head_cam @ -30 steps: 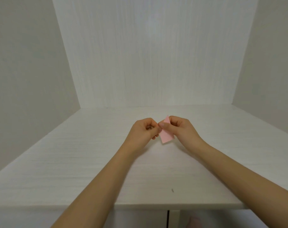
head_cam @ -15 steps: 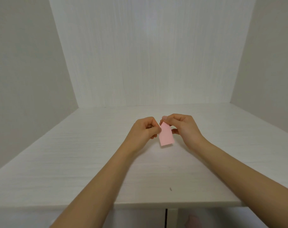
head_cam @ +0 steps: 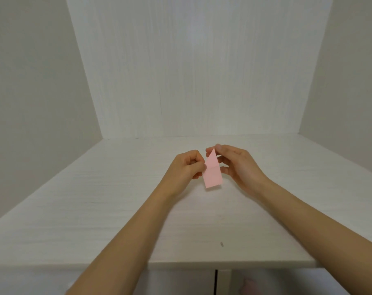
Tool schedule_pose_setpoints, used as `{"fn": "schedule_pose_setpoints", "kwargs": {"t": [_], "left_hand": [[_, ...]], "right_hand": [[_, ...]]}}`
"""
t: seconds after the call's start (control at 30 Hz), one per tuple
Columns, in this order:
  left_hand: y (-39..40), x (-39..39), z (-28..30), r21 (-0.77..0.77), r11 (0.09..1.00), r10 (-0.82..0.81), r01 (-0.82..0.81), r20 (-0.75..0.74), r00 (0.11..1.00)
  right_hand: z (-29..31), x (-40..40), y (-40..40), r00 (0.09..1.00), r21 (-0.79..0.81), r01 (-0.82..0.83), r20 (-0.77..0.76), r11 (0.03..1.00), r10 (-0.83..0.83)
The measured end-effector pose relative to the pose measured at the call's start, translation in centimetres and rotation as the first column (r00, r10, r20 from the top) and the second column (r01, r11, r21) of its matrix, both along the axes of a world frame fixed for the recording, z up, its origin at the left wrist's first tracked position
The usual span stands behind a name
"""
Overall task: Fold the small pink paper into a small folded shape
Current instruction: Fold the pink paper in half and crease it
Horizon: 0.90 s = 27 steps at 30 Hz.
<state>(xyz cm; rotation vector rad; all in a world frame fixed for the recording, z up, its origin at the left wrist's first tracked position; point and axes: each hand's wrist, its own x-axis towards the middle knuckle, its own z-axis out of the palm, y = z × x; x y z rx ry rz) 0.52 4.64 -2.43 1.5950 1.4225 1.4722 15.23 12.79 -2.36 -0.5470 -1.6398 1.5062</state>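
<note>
The small pink paper (head_cam: 212,175) is held upright above the white table (head_cam: 117,209), between both hands. It has a pointed top, a crease across its middle and a square lower half hanging free. My left hand (head_cam: 184,170) pinches its left edge near the crease, fingers curled. My right hand (head_cam: 237,165) pinches the pointed top corner between thumb and forefinger, with its other fingers loosely bent behind the paper.
White walls close in the table on the left (head_cam: 32,103), back (head_cam: 191,71) and right (head_cam: 355,81). A small dark mark (head_cam: 222,244) lies near the table's front edge. A dark gap (head_cam: 216,282) shows below the edge.
The paper's top has gone from a flat-looking rectangle to a pointed corner. My right hand has lifted and opened out a little around the top. The left hand has stayed at the left edge.
</note>
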Motion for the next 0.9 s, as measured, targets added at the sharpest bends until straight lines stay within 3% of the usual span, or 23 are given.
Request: {"fn": "schedule_pose_setpoints", "kwargs": {"t": [0.23,0.47,0.7,0.9], "left_hand": [[0.13,-0.03,-0.13,-0.043,0.995,-0.09,0.092,0.046,0.995],[-0.01,0.08,-0.11,-0.051,0.995,-0.09,0.091,0.013,0.996],[-0.03,0.06,-0.26,-0.065,0.998,-0.016,0.015,-0.01,1.0],[0.26,0.13,-0.54,-0.034,0.996,0.078,-0.08,-0.054,0.995]], "right_hand": [[0.1,0.12,-0.26,0.986,-0.134,-0.146,-0.103,0.98,0.133],[-0.05,0.1,0.38,0.996,-0.129,-0.023,-0.086,0.991,0.012],[-0.17,-0.22,-0.3,0.996,0.034,0.058,0.07,0.998,-0.06],[-0.02,0.06,-0.35,0.992,0.143,0.104,0.05,0.984,-0.112]]}}
